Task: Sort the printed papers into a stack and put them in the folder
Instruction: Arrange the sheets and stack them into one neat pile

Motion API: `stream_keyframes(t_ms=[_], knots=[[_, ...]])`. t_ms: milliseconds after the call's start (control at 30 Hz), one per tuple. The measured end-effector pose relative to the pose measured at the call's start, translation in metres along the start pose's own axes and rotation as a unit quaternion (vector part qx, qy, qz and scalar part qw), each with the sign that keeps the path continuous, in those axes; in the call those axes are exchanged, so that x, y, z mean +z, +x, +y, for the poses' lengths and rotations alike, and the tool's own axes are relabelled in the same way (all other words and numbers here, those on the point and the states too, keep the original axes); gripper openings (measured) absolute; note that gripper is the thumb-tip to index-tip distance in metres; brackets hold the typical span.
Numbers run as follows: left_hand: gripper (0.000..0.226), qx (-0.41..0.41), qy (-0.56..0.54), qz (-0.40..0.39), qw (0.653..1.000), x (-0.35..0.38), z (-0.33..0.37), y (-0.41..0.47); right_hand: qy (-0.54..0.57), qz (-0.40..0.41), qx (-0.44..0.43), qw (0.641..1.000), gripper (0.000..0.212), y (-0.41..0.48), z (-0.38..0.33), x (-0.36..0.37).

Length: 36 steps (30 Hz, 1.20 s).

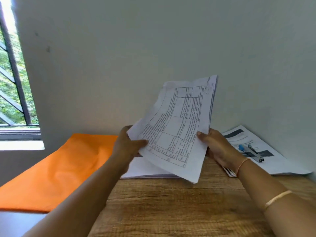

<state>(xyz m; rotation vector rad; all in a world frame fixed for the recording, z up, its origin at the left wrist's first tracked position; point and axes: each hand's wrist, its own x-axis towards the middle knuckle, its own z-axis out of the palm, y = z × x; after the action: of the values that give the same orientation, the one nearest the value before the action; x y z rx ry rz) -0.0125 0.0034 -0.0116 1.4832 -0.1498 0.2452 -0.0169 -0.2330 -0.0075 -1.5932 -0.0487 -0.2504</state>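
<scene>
A bundle of printed papers (179, 124) with a table of text on its top sheet is raised above the wooden desk, tilted up toward the wall. My left hand (127, 142) grips its left edge, thumb on top. My right hand (217, 145) grips the right edge, thumb on the sheet. Under the raised bundle a flat stack of white papers (142, 170) lies on the desk. An orange folder (56, 170) lies shut at the left, reaching past the desk's left edge.
At the right rear, more printed sheets (273, 161) lie against the wall with a blue and silver stapler (251, 152) on them. A small striped card (230, 172) pokes out under my right wrist. The wooden desk (171, 211) stretches toward me. A window (12, 82) is at left.
</scene>
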Motion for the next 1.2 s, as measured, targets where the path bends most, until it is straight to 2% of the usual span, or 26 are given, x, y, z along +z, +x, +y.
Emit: stream_keyframes(t_ms=[67, 133, 200, 367, 500, 567, 600, 700, 800, 900, 967, 1100, 1200], knots=[[0.046, -0.032, 0.005, 0.004, 0.999, -0.01, 0.005, 0.007, 0.024, -0.028, 0.002, 0.999, 0.024, 0.0, -0.001, -0.009], [0.038, -0.076, 0.015, -0.023, 0.997, -0.016, 0.01, 0.011, 0.039, -0.045, -0.002, 0.998, 0.024, 0.001, -0.002, -0.016], [0.034, -0.115, 0.049, -0.07, 0.99, -0.018, 0.012, 0.011, 0.052, -0.048, -0.011, 0.997, 0.023, 0.001, -0.004, -0.021], [0.041, -0.165, 0.118, -0.205, 0.957, -0.02, 0.013, 0.004, 0.077, -0.06, -0.018, 0.995, 0.027, 0.002, -0.001, -0.024], [0.041, -0.217, 0.043, -0.271, 0.937, -0.021, 0.014, 0.0, 0.093, -0.104, -0.006, 0.99, 0.025, 0.0, -0.003, -0.023], [0.038, -0.217, -0.004, -0.27, 0.938, -0.021, 0.012, -0.001, 0.103, -0.129, 0.004, 0.986, 0.038, -0.001, -0.004, -0.021], [0.037, -0.213, -0.027, -0.263, 0.94, -0.019, 0.01, -0.001, 0.106, -0.137, 0.007, 0.985, 0.038, -0.002, -0.004, -0.02], [0.029, -0.152, -0.027, -0.22, 0.963, -0.012, 0.005, -0.001, 0.097, -0.124, 0.001, 0.987, 0.021, -0.002, -0.005, -0.013], [0.022, -0.039, 0.078, -0.148, 0.985, 0.002, -0.002, -0.007, 0.005, -0.056, -0.05, 0.997, 0.02, -0.002, -0.007, -0.003], [0.028, 0.042, 0.173, -0.135, 0.975, 0.016, -0.006, -0.014, -0.114, 0.029, -0.142, 0.983, 0.014, -0.006, -0.009, 0.009], [0.032, 0.08, 0.206, -0.128, 0.967, 0.022, -0.005, -0.019, -0.145, 0.063, -0.189, 0.969, 0.015, -0.008, -0.009, 0.014], [0.035, 0.123, 0.184, -0.112, 0.969, 0.024, -0.003, -0.021, -0.14, 0.083, -0.245, 0.956, 0.018, -0.014, -0.013, 0.019], [0.027, 0.172, 0.131, -0.058, 0.975, 0.021, -0.001, -0.021, -0.09, 0.081, -0.272, 0.955, 0.022, -0.019, -0.022, 0.021]])
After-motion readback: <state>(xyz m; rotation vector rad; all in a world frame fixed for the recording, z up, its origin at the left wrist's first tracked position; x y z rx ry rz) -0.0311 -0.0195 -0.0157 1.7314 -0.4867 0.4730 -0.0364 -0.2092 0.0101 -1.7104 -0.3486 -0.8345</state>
